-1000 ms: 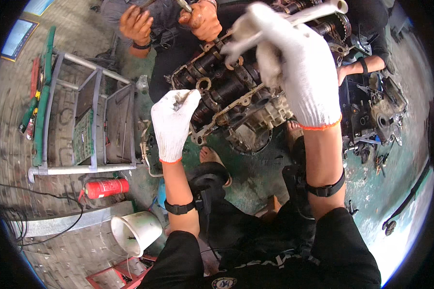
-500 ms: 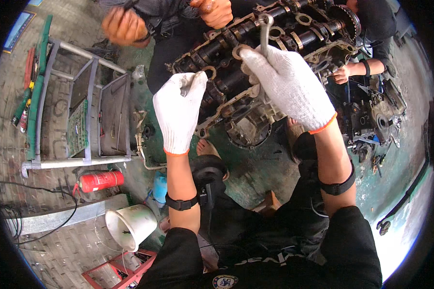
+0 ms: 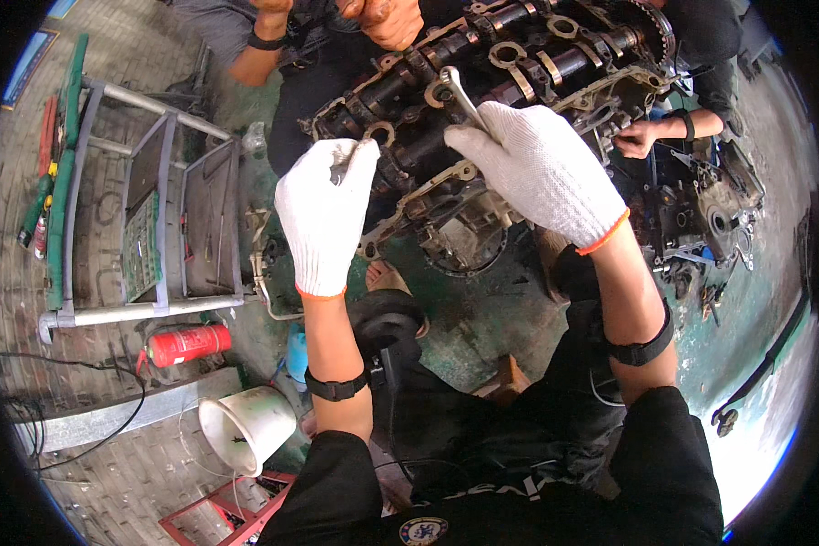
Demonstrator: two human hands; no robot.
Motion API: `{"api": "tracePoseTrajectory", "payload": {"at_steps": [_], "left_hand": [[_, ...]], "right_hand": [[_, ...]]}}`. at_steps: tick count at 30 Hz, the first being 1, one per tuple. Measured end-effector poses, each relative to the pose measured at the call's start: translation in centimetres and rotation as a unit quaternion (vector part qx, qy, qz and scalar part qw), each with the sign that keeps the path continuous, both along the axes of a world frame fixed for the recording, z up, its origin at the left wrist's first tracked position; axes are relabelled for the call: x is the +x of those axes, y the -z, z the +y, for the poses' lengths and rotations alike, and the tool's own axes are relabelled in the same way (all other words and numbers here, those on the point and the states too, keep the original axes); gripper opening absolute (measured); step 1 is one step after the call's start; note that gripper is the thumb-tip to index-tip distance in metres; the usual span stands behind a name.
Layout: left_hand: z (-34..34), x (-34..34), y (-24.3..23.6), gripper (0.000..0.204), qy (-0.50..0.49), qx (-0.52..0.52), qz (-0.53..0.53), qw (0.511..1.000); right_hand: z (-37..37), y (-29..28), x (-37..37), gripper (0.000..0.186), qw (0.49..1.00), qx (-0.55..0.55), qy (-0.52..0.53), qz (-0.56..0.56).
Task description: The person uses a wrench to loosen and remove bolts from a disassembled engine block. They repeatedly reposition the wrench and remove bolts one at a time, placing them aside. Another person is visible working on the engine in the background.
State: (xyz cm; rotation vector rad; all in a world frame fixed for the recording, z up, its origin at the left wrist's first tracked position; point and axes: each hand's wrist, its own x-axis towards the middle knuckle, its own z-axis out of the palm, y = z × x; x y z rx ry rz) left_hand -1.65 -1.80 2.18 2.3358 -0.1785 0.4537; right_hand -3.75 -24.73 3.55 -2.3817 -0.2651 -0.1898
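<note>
My right hand (image 3: 551, 173), in a white knit glove with an orange cuff, grips a metal wrench (image 3: 464, 98). The wrench's rounded end points up and left over the greasy engine cylinder head (image 3: 428, 146), with its dark camshafts and pale ring-shaped caps. My left hand (image 3: 326, 211), gloved alike, is closed with thumb and fingertips together at the near left edge of the head. A pale ring (image 3: 379, 135) shows right beside those fingertips; whether they hold it cannot be made out. Whatever lies inside the left fingers is mostly hidden.
Across the engine are another person's hands (image 3: 391, 20). A further person's hand (image 3: 637, 138) reaches toward engine parts (image 3: 692, 214) at right. On the left stand a metal frame rack (image 3: 146, 314), a red fire extinguisher (image 3: 189, 345) and a white bucket (image 3: 268, 423).
The wrench has swung from nearly upright to tilted left, and my right hand has lowered slightly. My left hand has shifted a little left. The other person's hand at upper left has moved up and right.
</note>
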Motion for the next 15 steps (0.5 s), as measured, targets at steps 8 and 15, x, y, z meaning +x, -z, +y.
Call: {"api": "tracePoseTrajectory", "payload": {"at_steps": [8,15], "left_hand": [[-0.09,0.60,0.50,0.032,0.039,0.103,-0.023,0.994],[-0.37,0.50,0.16,0.034,-0.011,0.012,0.014,1.000]], "right_hand": [[0.58,-0.38,0.25,0.024,0.997,0.027,-0.023,-0.067],[0.47,-0.59,0.38,0.025,0.998,0.024,-0.013,-0.053]]}}
